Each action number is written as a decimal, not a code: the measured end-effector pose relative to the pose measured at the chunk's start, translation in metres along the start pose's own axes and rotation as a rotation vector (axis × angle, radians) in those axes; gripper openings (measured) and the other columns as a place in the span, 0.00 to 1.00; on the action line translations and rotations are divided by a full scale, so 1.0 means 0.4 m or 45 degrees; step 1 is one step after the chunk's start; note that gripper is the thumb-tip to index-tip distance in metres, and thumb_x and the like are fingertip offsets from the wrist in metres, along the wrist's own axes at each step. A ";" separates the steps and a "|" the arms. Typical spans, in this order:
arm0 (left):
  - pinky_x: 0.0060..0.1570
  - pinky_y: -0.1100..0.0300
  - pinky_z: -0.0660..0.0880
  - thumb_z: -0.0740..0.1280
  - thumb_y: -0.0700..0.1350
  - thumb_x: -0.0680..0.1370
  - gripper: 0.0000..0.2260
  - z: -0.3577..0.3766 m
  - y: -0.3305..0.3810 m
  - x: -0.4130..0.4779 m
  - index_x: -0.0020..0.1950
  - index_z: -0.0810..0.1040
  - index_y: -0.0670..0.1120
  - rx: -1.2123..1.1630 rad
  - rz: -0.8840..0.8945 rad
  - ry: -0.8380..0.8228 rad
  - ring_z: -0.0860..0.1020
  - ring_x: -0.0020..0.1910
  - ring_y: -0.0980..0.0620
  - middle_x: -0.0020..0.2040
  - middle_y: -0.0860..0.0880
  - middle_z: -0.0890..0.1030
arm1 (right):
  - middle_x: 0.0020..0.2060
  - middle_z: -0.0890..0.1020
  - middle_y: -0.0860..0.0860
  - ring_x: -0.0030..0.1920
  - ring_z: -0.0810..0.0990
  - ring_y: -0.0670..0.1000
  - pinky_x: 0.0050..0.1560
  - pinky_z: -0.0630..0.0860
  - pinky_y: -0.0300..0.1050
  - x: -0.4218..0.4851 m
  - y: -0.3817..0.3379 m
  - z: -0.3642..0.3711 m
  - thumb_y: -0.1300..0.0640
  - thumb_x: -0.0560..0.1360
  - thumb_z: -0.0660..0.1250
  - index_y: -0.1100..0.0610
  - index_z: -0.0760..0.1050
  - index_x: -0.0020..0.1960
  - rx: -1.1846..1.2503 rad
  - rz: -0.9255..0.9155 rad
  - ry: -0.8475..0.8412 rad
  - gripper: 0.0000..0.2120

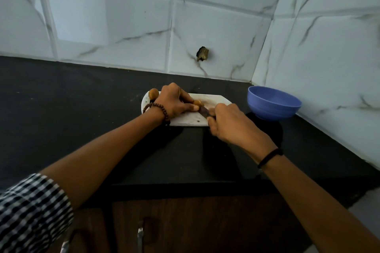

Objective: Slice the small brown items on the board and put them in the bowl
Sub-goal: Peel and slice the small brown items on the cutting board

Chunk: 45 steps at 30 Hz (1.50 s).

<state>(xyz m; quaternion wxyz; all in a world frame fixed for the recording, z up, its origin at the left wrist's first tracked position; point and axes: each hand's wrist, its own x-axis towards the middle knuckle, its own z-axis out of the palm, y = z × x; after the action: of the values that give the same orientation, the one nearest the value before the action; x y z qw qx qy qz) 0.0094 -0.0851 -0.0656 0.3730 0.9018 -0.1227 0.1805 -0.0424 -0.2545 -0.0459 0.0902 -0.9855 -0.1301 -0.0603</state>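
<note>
— On board (185, 119)?
— Mid-board, item (197, 102) pinched by left hand (174, 101); touching it, knife (203, 110) gripped by right hand (226, 122).
— Elsewhere?
— At board's far-left corner, second item (153, 93); right of board, bowl (274, 102).

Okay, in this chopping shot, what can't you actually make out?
Head view:
knife: handle hidden inside the right hand; only a dark blade shows.
brown item: mostly covered by the left hand; cut progress unclear.
bowl: near wall hides its bottom; contents unknown.
second brown item: too small to identify.
</note>
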 end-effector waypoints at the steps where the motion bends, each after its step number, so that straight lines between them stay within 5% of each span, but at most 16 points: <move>1: 0.37 0.84 0.62 0.77 0.47 0.70 0.10 0.001 -0.001 0.000 0.49 0.86 0.45 -0.009 -0.006 -0.005 0.73 0.31 0.73 0.39 0.54 0.83 | 0.48 0.78 0.56 0.46 0.80 0.55 0.45 0.79 0.50 -0.004 0.002 -0.004 0.54 0.81 0.61 0.57 0.76 0.55 -0.003 0.000 -0.006 0.09; 7: 0.37 0.84 0.65 0.77 0.47 0.70 0.09 0.001 -0.007 0.003 0.49 0.86 0.46 -0.031 -0.025 -0.012 0.75 0.35 0.68 0.44 0.52 0.84 | 0.45 0.78 0.55 0.41 0.79 0.51 0.44 0.78 0.47 -0.045 0.009 -0.051 0.52 0.82 0.60 0.58 0.76 0.56 -0.036 0.004 -0.084 0.11; 12: 0.50 0.77 0.71 0.75 0.49 0.72 0.11 0.002 -0.016 0.013 0.52 0.85 0.47 0.011 -0.041 -0.021 0.76 0.42 0.63 0.48 0.53 0.84 | 0.40 0.77 0.51 0.36 0.78 0.47 0.36 0.77 0.42 -0.074 0.017 -0.086 0.52 0.82 0.60 0.56 0.76 0.62 -0.052 0.000 -0.141 0.13; 14: 0.45 0.82 0.66 0.74 0.50 0.73 0.14 0.003 -0.022 0.019 0.56 0.84 0.47 0.041 -0.057 -0.020 0.75 0.46 0.62 0.52 0.52 0.83 | 0.37 0.78 0.51 0.32 0.78 0.47 0.30 0.74 0.39 -0.085 0.024 -0.107 0.52 0.82 0.60 0.54 0.77 0.63 -0.038 0.001 -0.164 0.13; 19: 0.51 0.66 0.70 0.71 0.49 0.75 0.19 0.009 -0.025 0.029 0.66 0.77 0.49 0.062 -0.045 -0.106 0.75 0.47 0.58 0.57 0.48 0.82 | 0.33 0.79 0.53 0.27 0.74 0.45 0.25 0.71 0.36 -0.092 0.065 -0.130 0.49 0.81 0.62 0.48 0.71 0.71 0.336 0.128 -0.218 0.19; 22: 0.48 0.66 0.71 0.70 0.50 0.76 0.17 0.012 -0.030 0.036 0.64 0.77 0.51 0.056 -0.056 -0.132 0.76 0.47 0.58 0.57 0.48 0.81 | 0.32 0.78 0.53 0.26 0.73 0.45 0.24 0.69 0.37 -0.085 0.084 -0.113 0.44 0.79 0.65 0.52 0.69 0.72 0.462 0.170 -0.123 0.24; 27: 0.41 0.71 0.68 0.71 0.51 0.75 0.12 0.013 -0.040 0.038 0.58 0.79 0.53 0.045 -0.058 -0.083 0.77 0.42 0.61 0.54 0.53 0.81 | 0.35 0.80 0.56 0.28 0.72 0.48 0.26 0.68 0.41 -0.027 0.087 -0.085 0.48 0.79 0.67 0.57 0.71 0.67 0.715 0.241 -0.003 0.21; 32: 0.41 0.72 0.71 0.73 0.50 0.74 0.10 0.015 -0.044 0.039 0.54 0.80 0.51 0.005 -0.017 -0.058 0.76 0.39 0.63 0.52 0.54 0.82 | 0.40 0.85 0.59 0.33 0.81 0.52 0.37 0.79 0.48 0.075 0.086 -0.054 0.54 0.75 0.68 0.62 0.81 0.49 0.506 0.273 0.074 0.11; 35: 0.38 0.74 0.69 0.73 0.50 0.73 0.12 0.019 -0.047 0.042 0.54 0.80 0.49 0.039 -0.008 -0.067 0.76 0.38 0.64 0.51 0.54 0.82 | 0.42 0.83 0.56 0.43 0.83 0.54 0.46 0.81 0.52 0.115 0.096 -0.027 0.53 0.74 0.69 0.60 0.81 0.49 0.394 0.284 0.068 0.10; 45: 0.43 0.70 0.74 0.75 0.49 0.72 0.12 0.018 -0.050 0.048 0.53 0.80 0.49 -0.005 -0.008 -0.093 0.77 0.37 0.63 0.48 0.56 0.82 | 0.44 0.84 0.56 0.44 0.83 0.53 0.50 0.82 0.53 0.143 0.112 -0.008 0.55 0.75 0.70 0.60 0.82 0.49 0.356 0.262 0.108 0.08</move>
<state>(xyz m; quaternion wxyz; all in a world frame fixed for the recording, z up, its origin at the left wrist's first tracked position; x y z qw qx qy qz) 0.0356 -0.0781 -0.0750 0.3707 0.9074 -0.1338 0.1459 0.0240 -0.2837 -0.0419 0.2374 -0.9681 -0.0316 -0.0736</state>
